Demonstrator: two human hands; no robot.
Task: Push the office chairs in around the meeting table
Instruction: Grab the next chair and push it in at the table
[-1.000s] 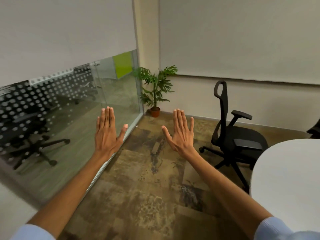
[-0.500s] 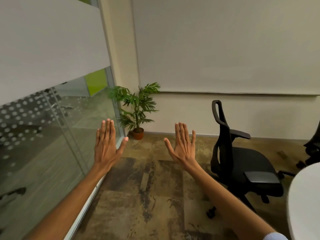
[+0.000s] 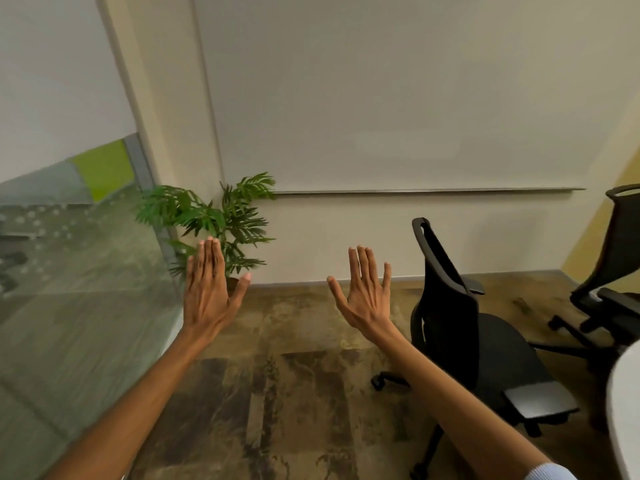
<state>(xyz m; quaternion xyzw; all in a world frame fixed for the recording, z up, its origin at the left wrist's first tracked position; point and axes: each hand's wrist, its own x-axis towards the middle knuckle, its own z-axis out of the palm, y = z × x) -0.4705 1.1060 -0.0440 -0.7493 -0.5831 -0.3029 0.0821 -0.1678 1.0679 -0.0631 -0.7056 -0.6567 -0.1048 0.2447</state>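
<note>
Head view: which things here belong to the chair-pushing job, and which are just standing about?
Part of the job:
- near office chair, pulled out from the table
- second office chair, at the right edge
- meeting table, only its white edge showing
- left hand and right hand, both open, touching nothing

Standing about:
- potted plant in the corner
- glass partition
- whiteboard

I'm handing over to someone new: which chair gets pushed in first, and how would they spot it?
Start at the white meeting table on the right edge. The nearer black chair stands beside its curved end, just right of the right hand. Unlike the second chair by the yellow wall, it shows its full backrest and a grey armrest pad.
</note>
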